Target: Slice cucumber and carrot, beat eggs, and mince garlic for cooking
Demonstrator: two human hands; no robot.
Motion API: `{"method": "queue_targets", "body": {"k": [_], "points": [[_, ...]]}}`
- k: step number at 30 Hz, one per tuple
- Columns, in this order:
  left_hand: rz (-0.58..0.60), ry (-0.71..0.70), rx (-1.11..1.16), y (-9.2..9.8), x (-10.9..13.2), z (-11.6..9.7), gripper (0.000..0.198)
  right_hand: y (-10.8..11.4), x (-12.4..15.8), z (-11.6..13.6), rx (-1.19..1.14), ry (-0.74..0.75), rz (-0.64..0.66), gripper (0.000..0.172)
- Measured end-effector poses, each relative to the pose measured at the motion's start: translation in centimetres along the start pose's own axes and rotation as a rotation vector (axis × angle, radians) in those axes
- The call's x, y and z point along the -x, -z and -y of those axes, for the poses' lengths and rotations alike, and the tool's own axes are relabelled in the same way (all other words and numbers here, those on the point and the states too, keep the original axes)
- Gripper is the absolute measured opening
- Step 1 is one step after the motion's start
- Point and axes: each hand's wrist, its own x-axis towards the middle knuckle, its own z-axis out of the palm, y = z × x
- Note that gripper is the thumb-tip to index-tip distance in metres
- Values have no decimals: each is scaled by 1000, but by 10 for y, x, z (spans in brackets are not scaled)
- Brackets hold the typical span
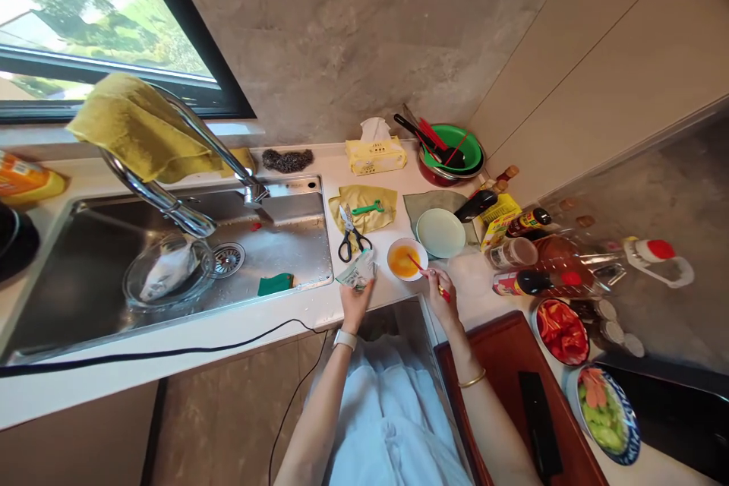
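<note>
My left hand is closed on a small white-and-green plastic packet at the counter's front edge. In my right hand is a slim red utensil, its far end inside a white bowl. Yellow-orange liquid that looks like beaten egg fills the bottom of the bowl. Whether the utensil is a spoon or chopsticks I cannot tell. Black-handled scissors lie just beyond the packet, partly on a yellow cloth beside a green peeler. A pale green plate is right of the bowl.
Left is a sink with a fish in a glass bowl. A black cable crosses the front edge. Bottles, a brown board, a tomato bowl and a vegetable bowl stand right.
</note>
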Motion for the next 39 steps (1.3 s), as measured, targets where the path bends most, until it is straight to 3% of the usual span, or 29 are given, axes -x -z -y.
{"method": "queue_targets", "body": {"k": [4, 10, 13, 18, 23, 31, 39], "points": [[-113, -4, 5, 7, -6, -5, 37, 5, 6, -3, -67, -56, 26, 38], [-337, -298, -118, 38, -2, -34, 41, 6, 14, -10, -251, -188, -85, 34], [-390, -471, -239, 56, 1, -54, 43, 7, 18, -17, -304, -220, -127, 35], [-258, -764, -472, 74, 0, -89, 42, 11, 25, -28, -324, -235, -178, 39], [-117, -879, -626, 77, -6, -110, 43, 16, 32, -27, -303, -224, -218, 38], [33, -1009, -680, 65, -28, -112, 39, 19, 39, -27, -277, -206, -258, 37], [127, -1001, -714, 54, -33, -103, 34, 14, 34, -30, -300, -212, -285, 39]]}}
